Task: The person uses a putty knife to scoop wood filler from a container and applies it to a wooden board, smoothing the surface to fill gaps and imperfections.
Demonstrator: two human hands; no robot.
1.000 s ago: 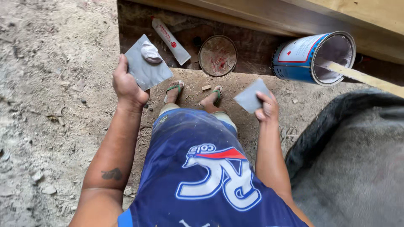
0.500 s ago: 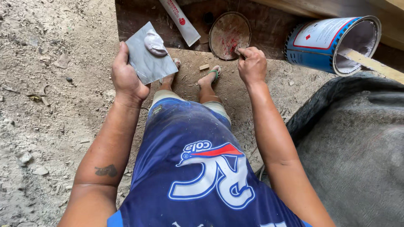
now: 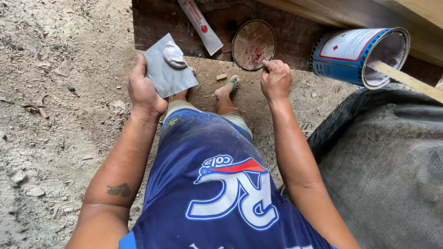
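While left hand (image 3: 144,91) grips grey plate (image 3: 169,68) by near edge, one putty blob (image 3: 174,56) sits on plate's far corner. Right hand (image 3: 276,80) clenched on small tool, tip at round lid (image 3: 254,44) rim; tool mostly hidden in fist. One lid, one tube (image 3: 200,26), one tipped can (image 3: 361,55), one stick (image 3: 406,80) poking out, cut off at frame edge. Two sandalled feet, partly covered.

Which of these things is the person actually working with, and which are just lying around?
In use:
left hand holding grey plate with putty blob
right hand at round lid

Lying about:
tipped can with stick
tube
dark tarp
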